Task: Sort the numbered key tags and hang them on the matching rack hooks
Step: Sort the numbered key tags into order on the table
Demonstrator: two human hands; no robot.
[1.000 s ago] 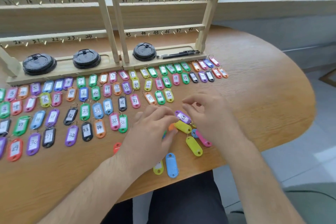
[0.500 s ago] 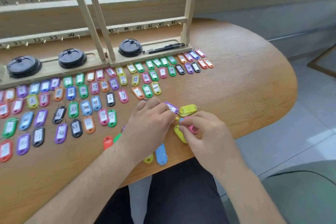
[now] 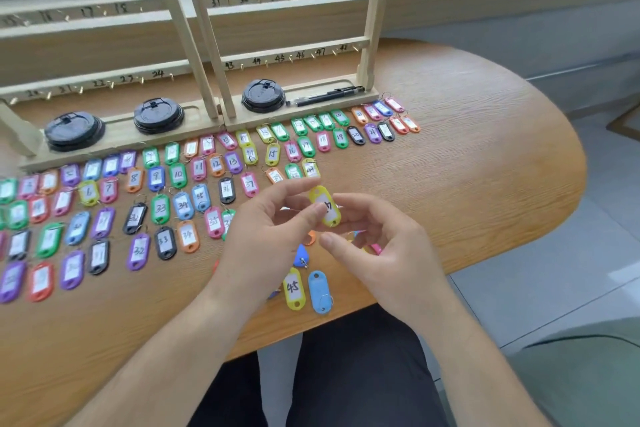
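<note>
Yellow plastic key tag (image 3: 323, 199), one item, held off the tabletop (image 3: 485, 166) on the near side of the rack (image 3: 370, 45), just short of the laid-out rows (image 3: 173, 191). Left hand (image 3: 263, 239): grip narrow, thumb pressed on the white label, the tag pinched against the fingers behind. Right hand (image 3: 381, 246): fingers curled, fingertips at the tag's other edge, thumb just below it; whether this grip carries any of the tag cannot be told. The number is partly covered by the left thumb and unreadable as it stands. Sorted stock lies flat in numbered rows before the rack's base; none hangs on the hooks in view. Unsorted stock sits farther from the rack than the hands, including a yellow tag marked 45 (image 3: 293, 289) and a blue tag (image 3: 318, 291) lying blank side up. Step in hand, as judged: reading the number and filing the tag in sequence. To do it well, slide the thumb off the label first, hold the tag by its plastic edges, read both digits, then set it down in order beside its neighbours. Lay it without nudging the rows, and keep the loose ring from snagging.
</note>
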